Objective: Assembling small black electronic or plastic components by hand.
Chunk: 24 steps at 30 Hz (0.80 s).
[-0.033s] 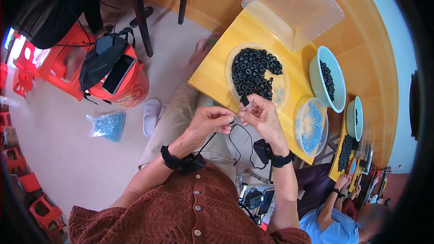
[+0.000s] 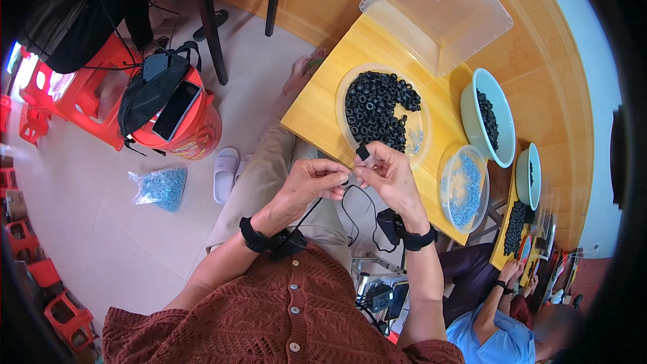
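Over my lap and close to the table's near edge, my two hands meet at the fingertips. My left hand (image 2: 315, 179) is closed in a pinch on a small black ring (image 2: 345, 180), mostly covered by the fingers. My right hand (image 2: 386, 174) pinches beside it; whatever lies between its thumb and finger is too small to make out. A black band (image 2: 363, 152) wraps one of its fingers. Just beyond, a round clear tray (image 2: 423, 116) bears many black rings (image 2: 374, 104) and a few tiny pale blue pieces (image 2: 415, 140). To the right, a clear round dish (image 2: 445, 191) contains more blue pieces (image 2: 465, 192).
A translucent bin (image 2: 438, 13) stands at the table's (image 2: 306, 111) back. Mint bowls (image 2: 468, 104) with black parts are at the right, near a co-worker in a blue shirt (image 2: 495, 334). On the floor lie a bag of blue pieces (image 2: 164, 189) and slippers (image 2: 225, 175); a red bucket (image 2: 195, 131) stands left.
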Available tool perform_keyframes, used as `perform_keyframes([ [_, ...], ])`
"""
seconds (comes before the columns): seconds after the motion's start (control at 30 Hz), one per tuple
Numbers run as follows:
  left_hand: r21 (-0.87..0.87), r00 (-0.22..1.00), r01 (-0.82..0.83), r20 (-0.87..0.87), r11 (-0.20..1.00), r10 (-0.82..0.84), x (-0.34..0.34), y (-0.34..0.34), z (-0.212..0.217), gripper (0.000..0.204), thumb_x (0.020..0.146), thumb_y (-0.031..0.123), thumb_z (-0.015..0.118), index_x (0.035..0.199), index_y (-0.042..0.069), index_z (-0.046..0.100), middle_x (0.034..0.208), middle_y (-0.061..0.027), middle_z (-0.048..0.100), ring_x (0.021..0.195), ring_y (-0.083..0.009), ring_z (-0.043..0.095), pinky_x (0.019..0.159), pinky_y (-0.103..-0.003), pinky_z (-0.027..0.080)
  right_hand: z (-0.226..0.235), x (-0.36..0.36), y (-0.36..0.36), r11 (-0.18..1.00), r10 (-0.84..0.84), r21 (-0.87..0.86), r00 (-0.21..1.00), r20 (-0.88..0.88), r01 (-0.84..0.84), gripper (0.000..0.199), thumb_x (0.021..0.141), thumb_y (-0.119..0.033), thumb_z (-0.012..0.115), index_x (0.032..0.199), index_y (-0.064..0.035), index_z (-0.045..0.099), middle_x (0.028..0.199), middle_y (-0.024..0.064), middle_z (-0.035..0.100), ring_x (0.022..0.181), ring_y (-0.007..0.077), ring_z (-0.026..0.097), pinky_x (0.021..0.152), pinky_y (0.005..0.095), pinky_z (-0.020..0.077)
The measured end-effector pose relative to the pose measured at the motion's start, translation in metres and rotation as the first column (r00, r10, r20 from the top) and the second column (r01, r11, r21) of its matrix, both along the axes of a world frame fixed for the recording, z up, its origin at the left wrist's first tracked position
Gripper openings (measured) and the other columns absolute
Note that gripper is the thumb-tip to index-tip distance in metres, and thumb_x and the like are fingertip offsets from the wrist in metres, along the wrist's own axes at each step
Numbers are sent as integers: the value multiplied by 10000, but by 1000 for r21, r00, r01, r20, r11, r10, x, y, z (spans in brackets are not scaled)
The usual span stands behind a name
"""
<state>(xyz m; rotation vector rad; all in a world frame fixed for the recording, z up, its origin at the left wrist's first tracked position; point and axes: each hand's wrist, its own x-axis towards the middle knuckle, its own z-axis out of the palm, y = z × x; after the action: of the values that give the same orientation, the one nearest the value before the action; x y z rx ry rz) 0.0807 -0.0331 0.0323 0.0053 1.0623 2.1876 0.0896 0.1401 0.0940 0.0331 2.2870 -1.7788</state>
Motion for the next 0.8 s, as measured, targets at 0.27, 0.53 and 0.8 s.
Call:
perform_keyframes([
  [0.27, 5, 994, 108, -16, 994, -108, 3, -3, -2, 151, 822, 146, 622, 899, 16, 630, 767, -19, 600, 646, -86, 577, 616, -222, 505, -3, 15, -10, 998, -38, 54, 999, -37, 40, 123, 758, 59, 605, 876, 44, 573, 730, 50, 576, 644, 72, 562, 517, 216, 475],
  [0.53, 15, 994, 97, 51, 995, -97, 2, -6, 1, 128, 828, 136, 611, 904, 34, 623, 777, -23, 605, 623, -93, 578, 586, -216, 492, 2, 27, -17, 936, 112, 349, 907, -405, 41, 188, 717, 27, 652, 888, 53, 579, 764, 97, 538, 647, 179, 597, 548, 259, 497],
  [0.8, -22, 987, 158, 23, 987, -157, 2, -5, -5, 129, 828, 139, 611, 895, 31, 632, 790, -21, 612, 623, -84, 576, 577, -209, 494, -5, 28, -7, 949, 120, 315, 931, -346, -6, 208, 681, 50, 689, 873, 51, 608, 777, 83, 547, 675, 143, 587, 575, 235, 512],
])
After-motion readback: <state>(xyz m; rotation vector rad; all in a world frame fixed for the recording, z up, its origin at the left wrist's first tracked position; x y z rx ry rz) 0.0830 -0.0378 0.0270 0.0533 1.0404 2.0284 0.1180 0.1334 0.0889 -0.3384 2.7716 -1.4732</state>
